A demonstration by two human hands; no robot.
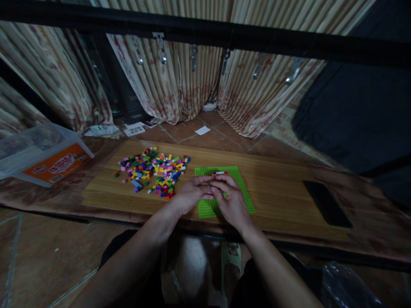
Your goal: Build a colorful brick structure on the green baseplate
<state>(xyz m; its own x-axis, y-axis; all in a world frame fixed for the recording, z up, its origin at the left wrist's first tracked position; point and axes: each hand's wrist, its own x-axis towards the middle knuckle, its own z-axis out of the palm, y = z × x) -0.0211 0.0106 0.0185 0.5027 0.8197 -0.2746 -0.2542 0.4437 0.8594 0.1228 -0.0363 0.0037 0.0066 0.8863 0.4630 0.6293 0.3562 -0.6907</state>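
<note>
My left hand [191,193] and my right hand [231,201] meet over a bright green studded baseplate [207,211]. The fingers of both are closed and come together at the tips, where a tiny greenish bit shows between them; its kind is too small to make out. Just beyond the fingertips, a short row of toy bricks [221,173] in white, red and purple sits near the plate's far edge, partly hidden by my right hand. To the left of the plate lies a loose heap of small colourful toy bricks [160,169].
A wooden board [272,188] carries the plate and the bricks. At its right end lies a flat black object [327,204]. A clear plastic bin [48,154] with an orange label stands at the left. A dark metal bar [205,30] with hanging clips crosses above, before striped curtains.
</note>
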